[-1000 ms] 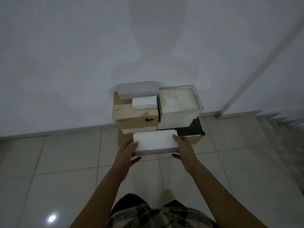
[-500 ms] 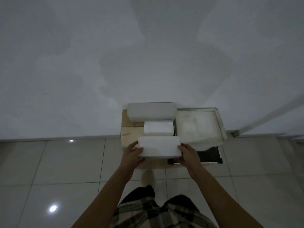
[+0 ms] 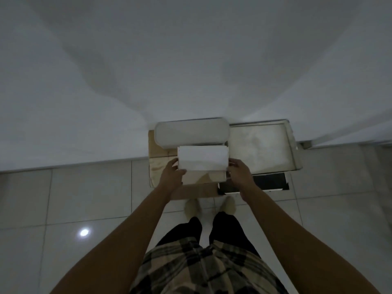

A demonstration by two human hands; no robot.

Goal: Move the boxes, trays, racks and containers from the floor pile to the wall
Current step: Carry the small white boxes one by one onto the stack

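Two hands carry this step: our left hand (image 3: 171,177) grips the left end of the white box (image 3: 202,158), thumb over its near corner, and our right hand (image 3: 240,177) holds the right end, fingers curled against it. We have the box above the cardboard box (image 3: 162,150) at the wall (image 3: 191,60), just in front of the rounded white container (image 3: 191,132) and beside the open-topped bin (image 3: 261,149). Whether it rests there yet we cannot tell. We judge this the placing step. Next we should lower it square, release both hands together, and turn back for the floor pile, which is out of view.
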